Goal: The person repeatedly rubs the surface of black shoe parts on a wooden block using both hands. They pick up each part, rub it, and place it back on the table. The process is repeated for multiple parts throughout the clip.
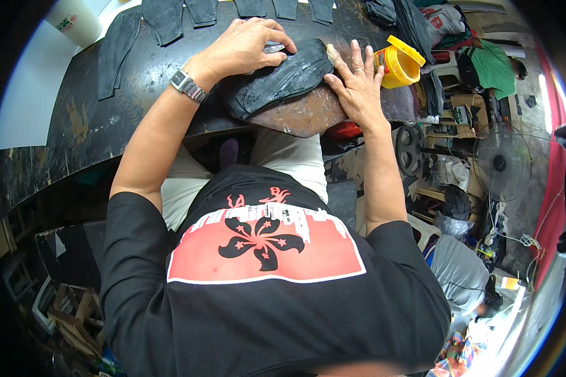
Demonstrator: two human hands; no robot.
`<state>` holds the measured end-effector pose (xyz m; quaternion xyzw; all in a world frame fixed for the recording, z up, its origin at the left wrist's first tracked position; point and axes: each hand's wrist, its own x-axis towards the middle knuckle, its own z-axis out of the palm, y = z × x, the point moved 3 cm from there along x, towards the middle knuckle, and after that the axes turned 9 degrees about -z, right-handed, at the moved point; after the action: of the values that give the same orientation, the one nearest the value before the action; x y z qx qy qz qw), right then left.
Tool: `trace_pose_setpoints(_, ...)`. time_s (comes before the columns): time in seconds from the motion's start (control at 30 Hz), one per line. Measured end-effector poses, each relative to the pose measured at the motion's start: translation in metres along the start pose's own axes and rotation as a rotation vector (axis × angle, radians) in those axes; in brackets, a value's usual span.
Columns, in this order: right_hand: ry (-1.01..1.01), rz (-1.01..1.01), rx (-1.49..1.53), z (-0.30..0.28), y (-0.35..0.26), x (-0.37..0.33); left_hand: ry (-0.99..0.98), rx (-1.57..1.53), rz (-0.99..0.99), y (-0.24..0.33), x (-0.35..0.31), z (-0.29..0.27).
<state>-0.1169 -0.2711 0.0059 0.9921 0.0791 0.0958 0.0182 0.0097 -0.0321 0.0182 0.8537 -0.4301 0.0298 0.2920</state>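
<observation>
Black panel (280, 81) lies between left fingers (285, 43) curled around a silvery object (272, 48) and spread right fingers (357, 58).

Left hand (246, 49) curled, thumb opposing; right hand (360, 90) palm-down, splayed.

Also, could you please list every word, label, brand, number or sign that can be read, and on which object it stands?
Black shirt: red characters near its flower print, not copied here.
White container: coloured print, too blurred to read.
Yellow tub: label, too small to read.
Pale bundle: red lettering, not copied.
Watch: display unreadable at this size.
</observation>
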Motion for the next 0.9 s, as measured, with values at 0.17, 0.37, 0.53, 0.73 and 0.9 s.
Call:
trace_pose_setpoints(0.17,0.07,-0.198,0.043,-0.013,-0.029,-0.011,-0.047,-0.037,0.021,-0.004,0.001,-0.002)
trace_pose_setpoints(0.37,-0.025,-0.217,0.099,-0.018,-0.068,-0.022,-0.148,-0.023,0.042,-0.005,0.013,-0.009)
trace_pose_setpoints(0.53,-0.019,-0.207,0.137,-0.015,-0.095,-0.026,-0.236,-0.078,-0.002,0.007,0.037,-0.02)
trace_pose_setpoints(0.73,-0.02,-0.234,0.183,-0.016,-0.121,-0.029,-0.304,-0.02,0.116,0.027,0.043,-0.022)
trace_pose_setpoints(0.9,0.025,-0.294,0.246,-0.021,-0.131,-0.026,-0.308,0.22,0.023,0.033,0.057,-0.007)
